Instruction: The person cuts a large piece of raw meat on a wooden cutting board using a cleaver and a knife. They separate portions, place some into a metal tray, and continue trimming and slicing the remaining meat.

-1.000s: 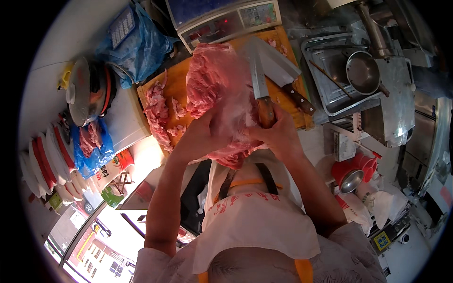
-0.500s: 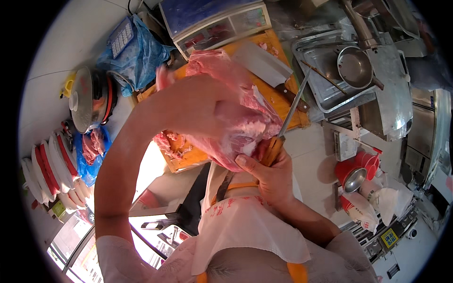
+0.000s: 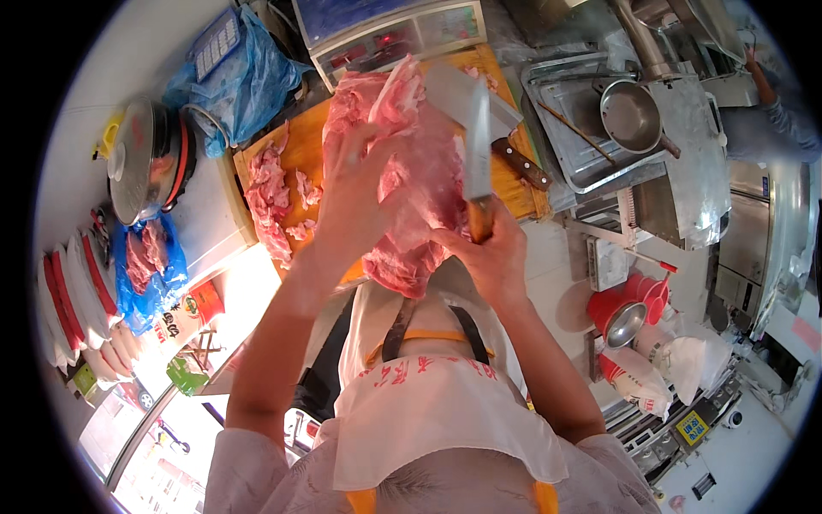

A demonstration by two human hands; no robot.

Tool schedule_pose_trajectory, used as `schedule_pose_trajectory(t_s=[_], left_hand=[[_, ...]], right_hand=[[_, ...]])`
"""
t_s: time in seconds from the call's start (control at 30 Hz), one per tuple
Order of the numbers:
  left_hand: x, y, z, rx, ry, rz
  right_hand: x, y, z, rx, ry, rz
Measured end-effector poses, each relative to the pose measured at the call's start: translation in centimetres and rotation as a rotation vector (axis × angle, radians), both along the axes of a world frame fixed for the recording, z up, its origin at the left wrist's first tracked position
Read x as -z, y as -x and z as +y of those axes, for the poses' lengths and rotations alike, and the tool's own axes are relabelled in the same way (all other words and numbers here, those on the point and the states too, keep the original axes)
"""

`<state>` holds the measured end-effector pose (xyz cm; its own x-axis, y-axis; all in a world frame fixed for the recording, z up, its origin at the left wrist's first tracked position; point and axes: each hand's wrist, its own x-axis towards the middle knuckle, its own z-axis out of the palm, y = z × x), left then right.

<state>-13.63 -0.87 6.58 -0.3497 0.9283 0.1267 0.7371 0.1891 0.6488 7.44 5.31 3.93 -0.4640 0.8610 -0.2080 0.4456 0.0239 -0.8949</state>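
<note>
A large slab of raw meat (image 3: 419,193) lies on the orange cutting board (image 3: 300,131), its near end over the board's front edge. My left hand (image 3: 355,193), blurred, is over the slab's left side with fingers spread; whether it touches the meat is unclear. In my right hand (image 3: 497,261) is a knife (image 3: 478,150), gripped by its wooden handle, blade pointing away from me along the slab's right edge. My right thumb reaches the meat. Behind the knife, a cleaver (image 3: 521,163) rests on the board, its blade partly covered. Meat scraps (image 3: 270,201) lie at left.
Beyond the board stands a scale (image 3: 394,43). To the right, a metal tray (image 3: 565,128) bears a saucepan (image 3: 631,116) and a stick. At left are a lidded pan (image 3: 141,163) and a blue bag with meat (image 3: 150,257). Another person's arm (image 3: 760,81) shows at far right.
My left arm has swung back left from across the meat. The slab has turned and lies flatter, farther back. The knife has swung from slanting right to nearly straight ahead.
</note>
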Motion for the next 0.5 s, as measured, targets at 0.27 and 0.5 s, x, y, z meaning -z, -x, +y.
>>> schedule_pose_trajectory(t_s=[0.27, 0.5], left_hand=[[4.8, -8.0, -7.8, -0.253, 0.010, -0.545], [4.2, -11.2, -5.0, -0.378, -0.260, -0.480]], right_hand=[[1.6, 0.3, 1.5, 0.018, 0.015, -0.172], [2.0, -0.7, 3.1, -0.011, 0.196, -0.112]])
